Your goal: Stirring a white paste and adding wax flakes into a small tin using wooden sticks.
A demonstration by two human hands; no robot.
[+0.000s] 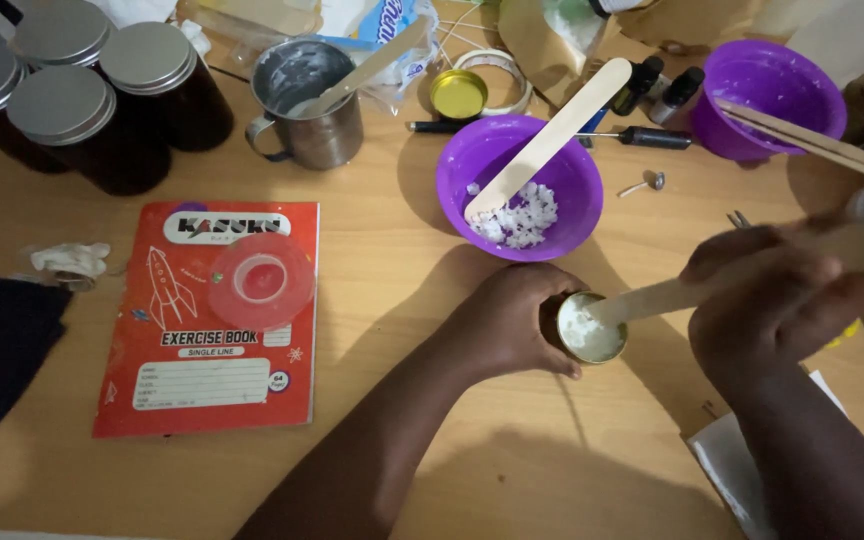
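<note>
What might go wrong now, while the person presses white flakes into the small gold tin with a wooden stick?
1. The small round gold tin looks full to its rim; the flat wooden stick may push white flakes onto the table.
2. Only the left hand steadies the tin; it might tip if that grip slips.
3. The right hand works close beside the purple plastic bowl and may knock it.

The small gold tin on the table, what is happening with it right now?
The left hand holds the small gold tin on the wooden table. The right hand presses a flat wooden stick into the white stuff in it. Behind, a purple bowl holds white flakes and another stick.
</note>
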